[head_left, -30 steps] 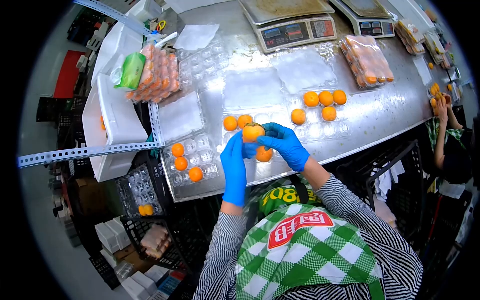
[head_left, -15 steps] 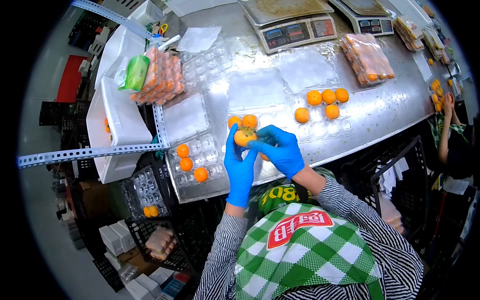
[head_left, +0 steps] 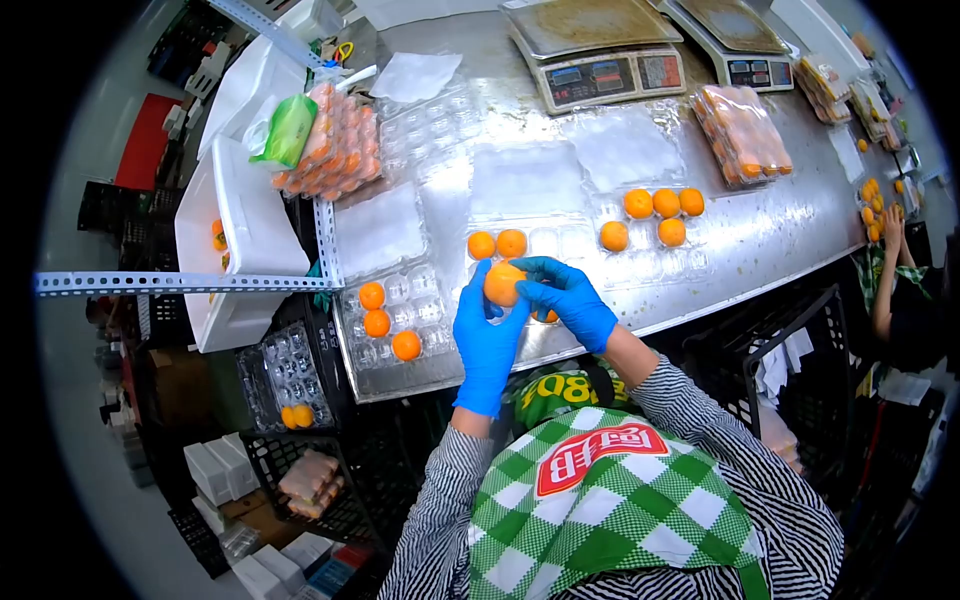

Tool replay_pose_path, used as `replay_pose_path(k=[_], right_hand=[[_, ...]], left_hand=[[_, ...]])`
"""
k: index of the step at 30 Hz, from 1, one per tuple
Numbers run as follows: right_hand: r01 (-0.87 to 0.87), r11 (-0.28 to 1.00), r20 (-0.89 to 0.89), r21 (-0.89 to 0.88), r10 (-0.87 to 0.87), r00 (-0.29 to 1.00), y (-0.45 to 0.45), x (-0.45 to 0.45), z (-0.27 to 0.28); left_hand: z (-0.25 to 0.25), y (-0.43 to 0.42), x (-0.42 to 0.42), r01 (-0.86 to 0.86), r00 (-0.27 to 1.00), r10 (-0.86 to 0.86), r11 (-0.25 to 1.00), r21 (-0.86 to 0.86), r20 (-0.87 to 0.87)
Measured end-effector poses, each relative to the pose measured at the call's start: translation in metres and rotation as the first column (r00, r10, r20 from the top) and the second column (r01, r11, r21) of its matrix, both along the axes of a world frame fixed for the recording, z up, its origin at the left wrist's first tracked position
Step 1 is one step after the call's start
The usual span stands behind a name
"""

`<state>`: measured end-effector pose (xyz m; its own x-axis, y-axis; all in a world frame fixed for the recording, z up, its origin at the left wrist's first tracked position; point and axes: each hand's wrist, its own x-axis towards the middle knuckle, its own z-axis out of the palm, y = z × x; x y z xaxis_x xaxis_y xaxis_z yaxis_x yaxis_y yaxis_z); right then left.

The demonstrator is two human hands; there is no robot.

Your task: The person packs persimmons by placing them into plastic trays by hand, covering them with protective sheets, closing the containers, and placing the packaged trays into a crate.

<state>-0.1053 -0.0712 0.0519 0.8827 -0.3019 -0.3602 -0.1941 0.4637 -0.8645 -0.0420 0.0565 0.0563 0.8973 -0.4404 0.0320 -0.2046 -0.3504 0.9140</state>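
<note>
Between my two blue-gloved hands is one orange persimmon (head_left: 503, 284), its smooth side facing up. The fingers of my left hand (head_left: 487, 335) wrap its left side, and those of my right hand (head_left: 573, 303) pinch its right edge. Just beyond, two persimmons (head_left: 497, 243) sit in a clear tray (head_left: 560, 240), and another shows partly under my right hand. A clear tray on the left (head_left: 405, 300) holds three persimmons (head_left: 376, 322). Several persimmons (head_left: 665, 204) occupy the clear tray on the right (head_left: 650, 262).
Two scales (head_left: 610, 75) stand at the back of the metal table (head_left: 480, 130). Stacked persimmon packs (head_left: 345, 145) and a green packet (head_left: 290, 132) are at left, another pack stack (head_left: 740, 135) at right. A perforated metal bar (head_left: 180, 283) crosses the left. A co-worker's hands (head_left: 893, 230) are far right.
The persimmon in my hands has turned: its green calyx faced up before, and its smooth orange side shows now. My view has shifted slightly.
</note>
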Motion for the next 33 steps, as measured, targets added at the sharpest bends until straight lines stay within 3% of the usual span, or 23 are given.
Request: replay_pose_path(k=[2,6,15,16,18,20,21,25,32,33], right_hand=[[0.005,0.992,-0.021,0.129,-0.002,1.0,-0.001,0.001,-0.006],[0.06,0.942,-0.08,0.329,-0.035,0.996,0.009,0.007,-0.012],[0.026,0.941,-0.156,0.337,0.028,0.987,0.05,0.016,-0.03],[0.044,0.936,-0.163,0.349,0.014,0.987,0.053,0.017,-0.032],[0.08,0.923,-0.177,0.375,-0.013,0.984,0.058,0.017,-0.036],[0.067,0.927,-0.164,0.368,-0.007,0.986,0.058,0.018,-0.037],[0.061,0.929,-0.156,0.365,-0.003,0.988,0.057,0.02,-0.037],[0.142,0.924,-0.174,0.355,-0.083,0.981,0.057,0.021,-0.036],[0.149,0.945,-0.178,0.29,-0.099,0.979,0.057,0.011,-0.039],[0.157,0.947,-0.181,0.281,-0.108,0.978,0.057,0.009,-0.037]], left_hand=[[0.005,0.005,0.0,0.02,0.999,-0.022,0.998,0.065,0.03],[0.003,0.02,-0.002,0.023,1.0,-0.023,1.0,-0.012,-0.007],[-0.011,0.058,0.005,-0.023,0.987,0.01,0.996,0.083,0.159],[-0.015,0.062,0.009,-0.053,0.995,0.052,0.998,-0.014,-0.084],[-0.031,0.073,0.019,-0.174,0.838,0.052,0.969,-0.176,-0.543],[-0.037,0.087,0.031,-0.438,0.497,-0.11,0.825,-0.358,-0.861],[-0.04,0.095,0.038,-0.58,0.299,-0.245,0.721,-0.379,-0.922],[-0.044,0.119,0.053,-0.695,0.107,-0.428,0.613,-0.375,-0.897],[-0.051,0.148,0.076,-0.7,0.28,-0.418,0.527,-0.482,-0.864],[-0.053,0.153,0.082,-0.605,0.415,-0.313,0.606,-0.516,-0.854]])
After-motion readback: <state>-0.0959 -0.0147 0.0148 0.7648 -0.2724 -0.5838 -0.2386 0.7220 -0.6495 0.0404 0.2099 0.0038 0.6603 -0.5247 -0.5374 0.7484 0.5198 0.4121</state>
